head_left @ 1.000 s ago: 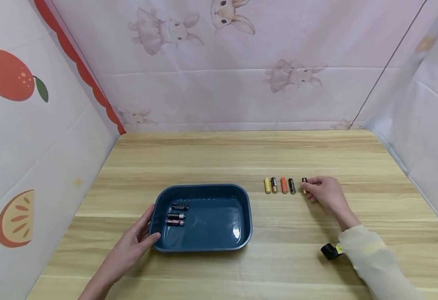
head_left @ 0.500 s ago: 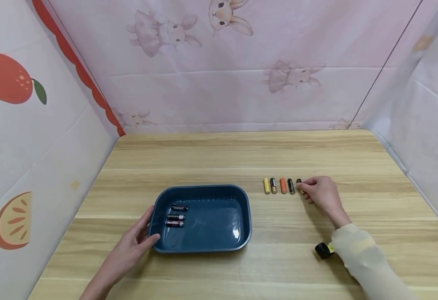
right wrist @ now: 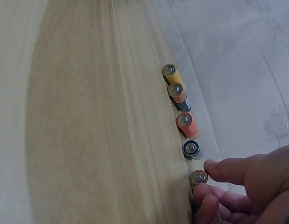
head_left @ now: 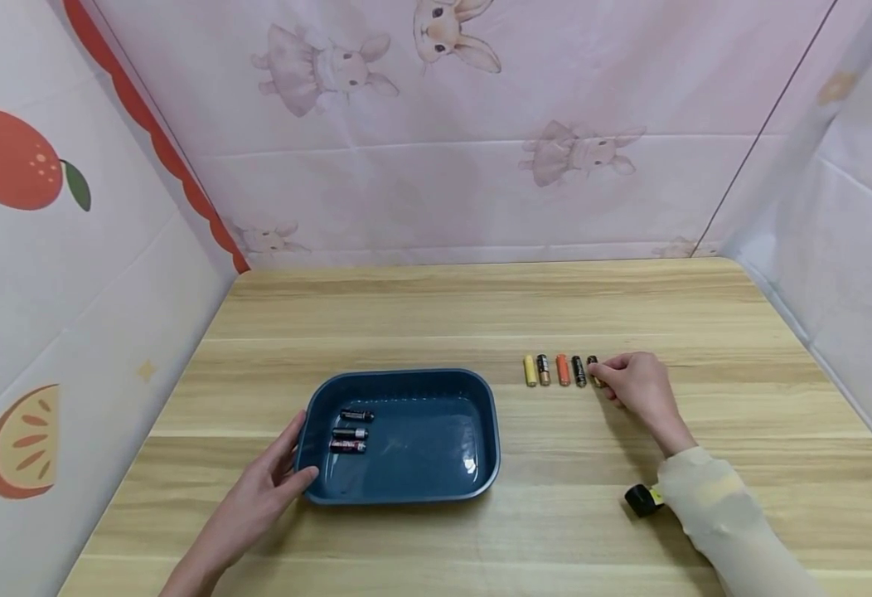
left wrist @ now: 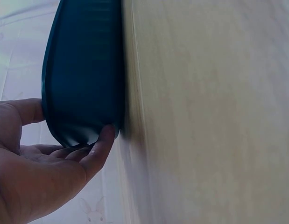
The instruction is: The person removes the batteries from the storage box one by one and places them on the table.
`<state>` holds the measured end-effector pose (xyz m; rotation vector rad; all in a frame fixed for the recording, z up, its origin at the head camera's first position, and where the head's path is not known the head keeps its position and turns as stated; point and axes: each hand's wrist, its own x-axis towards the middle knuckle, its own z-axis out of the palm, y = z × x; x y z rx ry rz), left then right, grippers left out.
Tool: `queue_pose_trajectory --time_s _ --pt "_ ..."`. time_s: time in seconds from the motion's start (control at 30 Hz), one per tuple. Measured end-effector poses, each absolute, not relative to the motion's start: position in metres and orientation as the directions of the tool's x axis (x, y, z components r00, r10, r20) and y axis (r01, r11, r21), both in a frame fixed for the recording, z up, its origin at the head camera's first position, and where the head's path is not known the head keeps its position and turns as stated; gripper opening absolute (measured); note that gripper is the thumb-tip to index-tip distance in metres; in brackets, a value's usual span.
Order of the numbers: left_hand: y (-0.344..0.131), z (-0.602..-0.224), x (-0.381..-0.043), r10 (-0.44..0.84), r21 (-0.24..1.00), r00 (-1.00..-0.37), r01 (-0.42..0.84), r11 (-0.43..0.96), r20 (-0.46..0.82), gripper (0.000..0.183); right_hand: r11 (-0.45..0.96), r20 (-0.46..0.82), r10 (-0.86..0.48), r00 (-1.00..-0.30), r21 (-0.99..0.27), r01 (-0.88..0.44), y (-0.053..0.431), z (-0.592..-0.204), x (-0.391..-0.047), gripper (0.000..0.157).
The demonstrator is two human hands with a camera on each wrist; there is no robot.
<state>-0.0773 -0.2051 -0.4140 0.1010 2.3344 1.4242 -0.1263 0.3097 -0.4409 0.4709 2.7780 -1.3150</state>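
Note:
My left hand (head_left: pixel 260 485) holds the left end of a dark blue tray (head_left: pixel 399 500), thumb at the rim and fingers along the outer wall in the left wrist view. Three dark batteries (head_left: pixel 350 433) lie inside at the tray's left. Right of the tray, my right hand (head_left: pixel 639 390) pinches a black and gold battery (right wrist: pixel 199 178) between thumb and fingers. This battery is at the right end of a row, beside a black battery (head_left: pixel 578 371). Further left come an orange battery (head_left: pixel 563 370), a black and copper battery (head_left: pixel 544 370) and a yellow battery (head_left: pixel 530 371).
The wooden table (head_left: pixel 406 311) meets a pink curtain (head_left: pixel 421 199) with rabbit prints at the back. Fruit-printed sheets (head_left: pixel 108 315) hang at both sides. A small black device (head_left: pixel 640 500) with a yellow-green strip sits at the right sleeve.
My right hand has slid the black and gold battery left, narrowing the gap to the black one. The left hand and the tray have stayed put.

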Motion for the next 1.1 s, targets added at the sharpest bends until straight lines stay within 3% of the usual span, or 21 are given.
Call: queue_pose_trajectory --time_s 0.67,1.1 --pt "-0.206 -0.412 -0.076 0.264 0.873 -0.915 -0.157 0.462 -0.304 0.078 0.596 -0.187 0.251 -0.950 -0.743 0.304 0.315 -0.439 -0.121 0.041" --pt "-0.206 -0.412 -0.075 0.269 0.876 -0.918 -0.143 0.461 -0.291 0.078 0.518 -0.230 0.238 -0.944 -0.792 0.324 0.321 -0.436 -0.115 0.048"
